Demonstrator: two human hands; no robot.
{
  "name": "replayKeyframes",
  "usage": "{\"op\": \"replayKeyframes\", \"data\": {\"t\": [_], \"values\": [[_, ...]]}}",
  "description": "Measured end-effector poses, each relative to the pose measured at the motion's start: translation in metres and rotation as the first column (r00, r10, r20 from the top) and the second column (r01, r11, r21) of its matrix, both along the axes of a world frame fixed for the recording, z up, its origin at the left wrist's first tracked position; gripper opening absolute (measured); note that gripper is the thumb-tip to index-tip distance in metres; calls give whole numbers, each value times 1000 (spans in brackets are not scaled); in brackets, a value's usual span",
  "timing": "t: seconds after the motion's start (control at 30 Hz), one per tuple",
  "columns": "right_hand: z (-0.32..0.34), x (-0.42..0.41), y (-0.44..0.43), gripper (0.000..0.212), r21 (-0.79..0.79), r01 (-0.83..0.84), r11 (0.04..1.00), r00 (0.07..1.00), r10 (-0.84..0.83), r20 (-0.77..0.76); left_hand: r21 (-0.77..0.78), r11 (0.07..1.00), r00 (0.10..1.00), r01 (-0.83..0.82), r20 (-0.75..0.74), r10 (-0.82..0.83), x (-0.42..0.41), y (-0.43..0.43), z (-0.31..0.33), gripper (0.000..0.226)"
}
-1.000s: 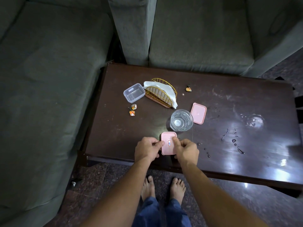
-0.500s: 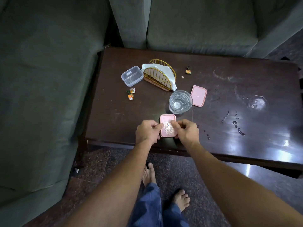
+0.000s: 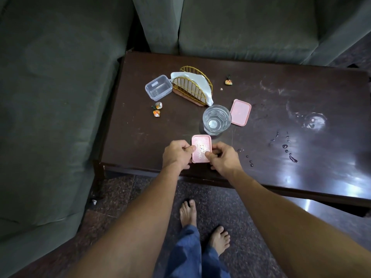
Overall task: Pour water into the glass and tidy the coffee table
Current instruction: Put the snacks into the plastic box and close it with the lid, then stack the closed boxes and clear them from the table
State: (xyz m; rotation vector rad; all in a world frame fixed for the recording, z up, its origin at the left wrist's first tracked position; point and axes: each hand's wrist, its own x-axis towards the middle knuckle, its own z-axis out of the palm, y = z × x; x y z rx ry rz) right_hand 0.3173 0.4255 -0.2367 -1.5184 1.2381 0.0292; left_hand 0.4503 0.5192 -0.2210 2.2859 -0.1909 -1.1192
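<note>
A small pink-lidded box rests near the front edge of the dark coffee table. My left hand grips its left side and my right hand grips its right side, thumbs on the lid. Just behind it stands a clear glass holding water. A loose pink lid lies right of the glass. An open clear box sits at the back left beside a gold wire napkin holder with white napkins.
Small orange wrappers lie left of the glass, another wrapper behind it. Spilled water drops and a wet ring mark the table's right side. Grey sofas stand left and behind. My bare feet are on the floor below.
Both hands stay on the pink box; its lid now faces up flat with thumbs pressed on it. The camera has shifted back and higher.
</note>
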Motion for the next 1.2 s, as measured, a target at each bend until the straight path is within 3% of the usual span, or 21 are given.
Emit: {"op": "replayKeyframes", "data": {"t": [0.13, 0.27, 0.5, 0.6, 0.87, 1.0, 1.2], "values": [[14, 9, 1, 5, 3, 34, 999, 998, -34, -62, 21, 1000, 999, 0, 43, -1, -1, -3, 1, 25], [20, 1, 9, 10, 13, 112, 994, 985, -110, -130, 33, 999, 998, 29, 48, -31, -9, 0, 10, 21], [71, -94, 4, 16, -7, 200, 980, 959, -197, -204, -31, 987, 986, 156, -62, -158, -90, -5, 51, 26], [116, -128, -34, 17, -84, 290, 953, 935, -301, -190, -120, 956, 959, 268, -59, -277, -118, -53, 89, 26], [189, -198, -188, 16, -278, 486, 829, 867, -497, 35, -281, 809, 857, 516, 163, -489, -165, -235, 199, 26], [233, -237, -252, 7, -362, 549, 753, 824, -559, 88, -324, 759, 825, 566, 217, -522, -212, -312, 224, 21], [248, -324, -344, 23, -402, 603, 689, 767, -640, 52, -318, 724, 791, 612, 232, -566, -312, -420, 220, 26]]}}
